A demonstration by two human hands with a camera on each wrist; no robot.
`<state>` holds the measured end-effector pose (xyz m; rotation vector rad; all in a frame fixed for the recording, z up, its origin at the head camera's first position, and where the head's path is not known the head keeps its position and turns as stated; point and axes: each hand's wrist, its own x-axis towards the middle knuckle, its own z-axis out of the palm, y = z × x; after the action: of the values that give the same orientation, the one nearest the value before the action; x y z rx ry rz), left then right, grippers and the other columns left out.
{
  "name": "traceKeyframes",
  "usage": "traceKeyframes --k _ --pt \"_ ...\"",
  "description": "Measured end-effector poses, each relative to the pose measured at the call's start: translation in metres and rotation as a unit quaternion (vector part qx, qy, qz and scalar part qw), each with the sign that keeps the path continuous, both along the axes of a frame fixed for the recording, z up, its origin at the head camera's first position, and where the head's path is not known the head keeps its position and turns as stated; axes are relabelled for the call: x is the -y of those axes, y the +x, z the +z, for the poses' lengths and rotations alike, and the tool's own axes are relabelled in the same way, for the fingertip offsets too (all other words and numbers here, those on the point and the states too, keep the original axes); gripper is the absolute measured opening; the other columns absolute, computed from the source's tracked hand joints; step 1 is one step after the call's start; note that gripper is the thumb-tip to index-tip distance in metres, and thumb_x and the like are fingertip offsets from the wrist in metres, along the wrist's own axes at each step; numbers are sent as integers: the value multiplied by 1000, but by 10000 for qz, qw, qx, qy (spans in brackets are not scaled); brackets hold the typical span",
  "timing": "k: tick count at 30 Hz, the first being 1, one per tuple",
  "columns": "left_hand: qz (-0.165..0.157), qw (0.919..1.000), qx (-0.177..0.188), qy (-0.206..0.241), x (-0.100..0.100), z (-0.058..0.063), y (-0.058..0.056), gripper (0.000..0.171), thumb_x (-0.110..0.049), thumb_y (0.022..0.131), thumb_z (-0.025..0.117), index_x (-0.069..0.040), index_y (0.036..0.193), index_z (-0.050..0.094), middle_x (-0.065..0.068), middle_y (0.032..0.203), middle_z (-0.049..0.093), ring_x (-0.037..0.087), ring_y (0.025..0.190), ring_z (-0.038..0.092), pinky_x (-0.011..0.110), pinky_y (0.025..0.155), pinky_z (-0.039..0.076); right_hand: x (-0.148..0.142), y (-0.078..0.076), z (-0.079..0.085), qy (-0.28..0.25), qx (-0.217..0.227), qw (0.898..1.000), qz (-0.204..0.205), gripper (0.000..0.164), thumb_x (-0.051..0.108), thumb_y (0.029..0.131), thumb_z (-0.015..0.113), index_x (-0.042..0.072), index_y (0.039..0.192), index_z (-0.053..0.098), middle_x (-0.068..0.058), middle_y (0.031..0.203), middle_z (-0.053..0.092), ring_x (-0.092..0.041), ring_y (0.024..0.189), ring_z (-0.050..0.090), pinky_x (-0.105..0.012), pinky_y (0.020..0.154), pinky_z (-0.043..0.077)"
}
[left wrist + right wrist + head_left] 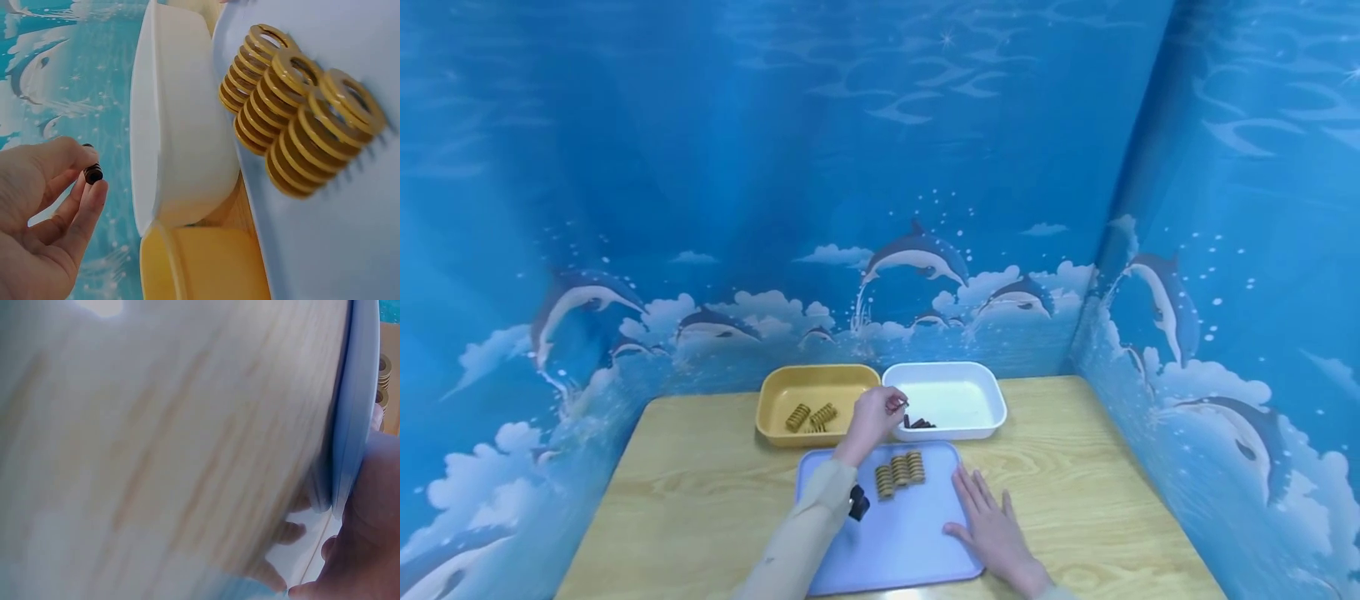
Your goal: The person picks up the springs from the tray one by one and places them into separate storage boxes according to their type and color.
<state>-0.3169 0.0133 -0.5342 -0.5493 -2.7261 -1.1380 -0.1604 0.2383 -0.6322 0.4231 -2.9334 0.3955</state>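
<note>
My left hand pinches a small dark coil spring between thumb and fingertips, above the near left part of the white bin. In that bin lie several more small dark pieces. Three larger yellow coil springs lie side by side on the far part of the light blue tray. At the tray's right edge rests my right hand, its fingers straight and the thumb reaching over the rim. The right wrist view catches this hand only partly, at the tray's edge.
A yellow bin with more yellow coil springs stands at the left of the white bin, beyond the tray. Everything stands on a wood-grain table. Blue dolphin-print curtains surround the table's back and sides.
</note>
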Motion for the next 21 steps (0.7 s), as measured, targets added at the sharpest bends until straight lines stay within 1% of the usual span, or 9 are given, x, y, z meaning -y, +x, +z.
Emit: traceKeyframes --k 2,5,7,10,13,16,21 --pt "-73 9999 -91 57 -7 -3 -6 8 -4 87 75 -6 94 76 3 83 74 15 75 69 27 70 58 -1 0 -1 46 90 9999 -40 84 58 91 61 7 154 39 -11 162 34 -41 145 35 -79 106 28" --pt "-104 9999 11 104 -18 -9 -12 6 -5 87 76 -6 93 76 3 82 74 15 75 70 25 70 57 -2 2 -2 70 180 9998 -100 84 59 92 60 8 155 38 -10 162 34 -39 146 34 -78 107 27" --pt "-97 9999 57 114 -25 -12 -16 4 -4 86 76 -5 90 76 3 81 75 15 74 70 24 69 57 -3 3 -2 88 175 9997 -115 84 59 92 60 8 155 38 -10 162 34 -39 146 34 -78 107 28" --pt "-17 10000 -10 40 -33 -18 -19 5 -3 83 79 -3 86 75 4 79 75 16 73 71 25 68 57 -2 4 -2 73 100 9999 -111 83 58 92 60 8 154 39 -10 162 35 -39 146 35 -78 106 28" --pt "109 9998 -91 -105 -40 -22 -22 5 -2 82 80 -2 83 75 6 78 75 19 73 72 29 69 58 -2 4 -2 102 25 9999 -106 82 58 92 59 8 154 40 -10 162 35 -39 146 35 -78 106 29" --pt "246 9992 -49 -318 -44 -26 -25 6 -2 81 82 -3 83 76 7 79 75 23 75 71 33 71 58 -1 2 -3 117 -16 9999 -115 82 58 92 59 8 154 41 -9 162 36 -38 146 35 -77 106 30" --pt "392 9962 10 -774 -48 -38 -32 10 -1 78 83 -5 85 77 7 82 75 26 79 71 37 75 59 1 0 -5 112 -97 9998 -118 82 60 92 58 8 153 42 -9 161 37 -38 145 36 -77 106 30"
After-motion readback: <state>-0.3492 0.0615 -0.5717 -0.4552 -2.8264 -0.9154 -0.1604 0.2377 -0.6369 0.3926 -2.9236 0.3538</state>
